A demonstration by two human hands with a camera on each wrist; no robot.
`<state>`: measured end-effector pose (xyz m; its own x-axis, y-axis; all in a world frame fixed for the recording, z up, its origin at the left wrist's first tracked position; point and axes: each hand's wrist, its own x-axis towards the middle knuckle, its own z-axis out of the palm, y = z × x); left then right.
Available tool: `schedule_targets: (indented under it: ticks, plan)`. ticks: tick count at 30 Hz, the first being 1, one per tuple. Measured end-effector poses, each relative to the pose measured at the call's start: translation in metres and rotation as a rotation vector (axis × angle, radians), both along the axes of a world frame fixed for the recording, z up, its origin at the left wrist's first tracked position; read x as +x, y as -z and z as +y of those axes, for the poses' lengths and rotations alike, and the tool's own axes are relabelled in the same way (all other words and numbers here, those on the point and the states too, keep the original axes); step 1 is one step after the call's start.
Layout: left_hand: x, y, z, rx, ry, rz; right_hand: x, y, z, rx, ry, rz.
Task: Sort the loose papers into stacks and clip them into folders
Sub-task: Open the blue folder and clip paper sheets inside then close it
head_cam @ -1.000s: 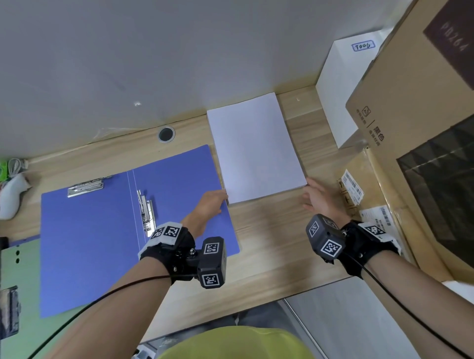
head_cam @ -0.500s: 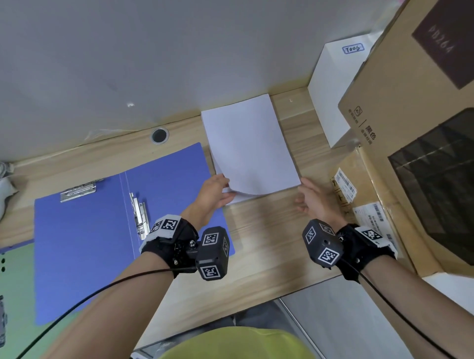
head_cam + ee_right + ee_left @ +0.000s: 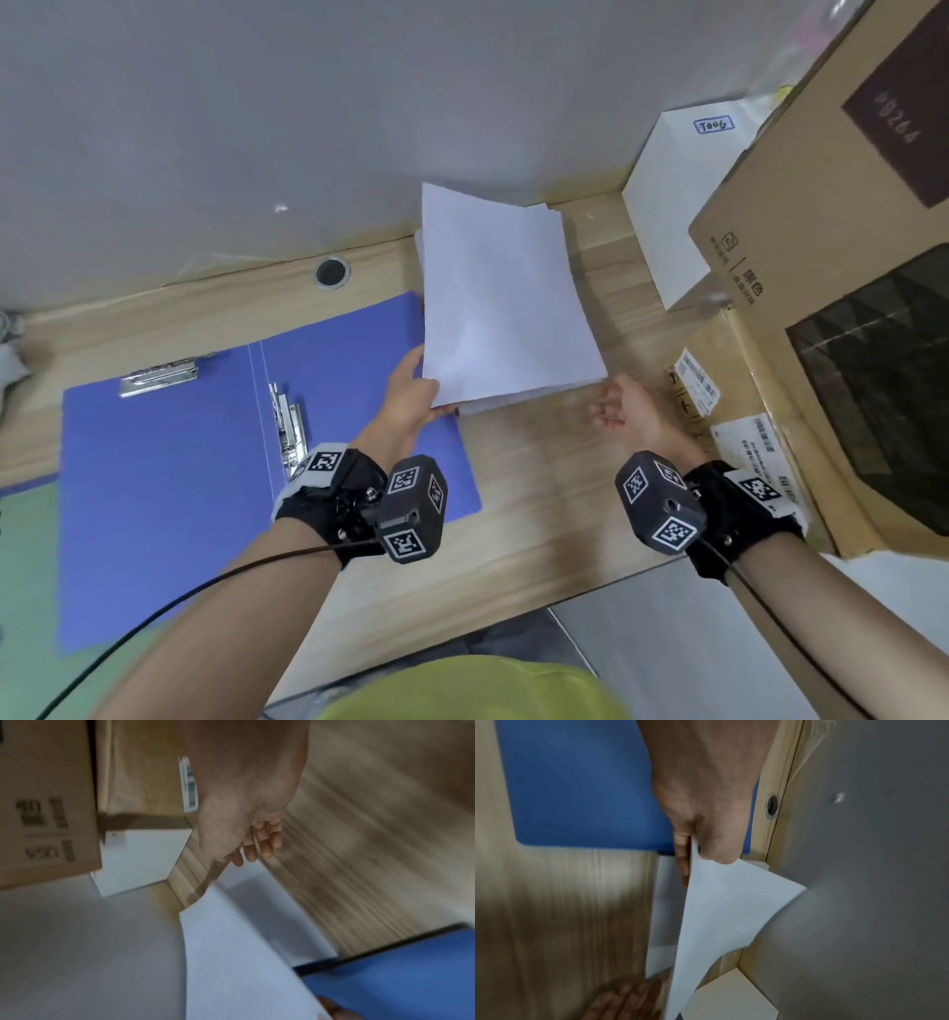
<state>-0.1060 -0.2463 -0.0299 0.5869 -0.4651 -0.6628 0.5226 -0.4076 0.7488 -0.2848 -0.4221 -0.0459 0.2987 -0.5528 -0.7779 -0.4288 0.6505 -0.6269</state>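
Two folders lie at the left of the head view: a green folder (image 3: 25, 565) just showing at the frame edge and an open blue folder (image 3: 205, 488) spread flat on the bench (image 3: 539, 488), its metal clip (image 3: 287, 426) along the spine. Just right of it, at frame centre, the left hand (image 3: 411, 395) pinches the near left corner of a few white sheets (image 3: 493, 288), thumb on top and fingers beneath, and their far end rises toward the wall while the rest of the paper stack (image 3: 513, 403) lies flat below. The paper is plain, white and unmarked. It looks light, thin and floppy, bowing from a one-corner hold, so a second grip at the opposite edge would likely steady it; the sheets may slide apart. Further right, the right hand (image 3: 626, 411) hovers empty with fingers loosely curled, beside the stack's near right corner. A white box (image 3: 672, 216) and cardboard boxes (image 3: 821, 257) fill the right side.
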Motion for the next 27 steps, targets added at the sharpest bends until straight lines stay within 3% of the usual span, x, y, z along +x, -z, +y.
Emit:
schedule_targets:
  ticks: [6, 14, 22, 27]
  plan:
    - [0.025, 0.001, 0.07, 0.064, 0.114, 0.006, 0.055, -0.016, 0.029, 0.017, -0.121, -0.179]
    - [0.051, 0.013, 0.156, 0.093, 0.227, 0.053, 0.092, -0.006, 0.098, -0.09, -0.42, -0.02]
    - [0.091, 0.035, 0.22, 0.175, -0.045, 0.016, 0.096, -0.005, 0.143, -0.171, -0.449, 0.064]
    - [0.106, 0.044, 0.226, 0.208, -0.082, 0.029, 0.099, -0.001, 0.145, -0.186, -0.496, 0.077]
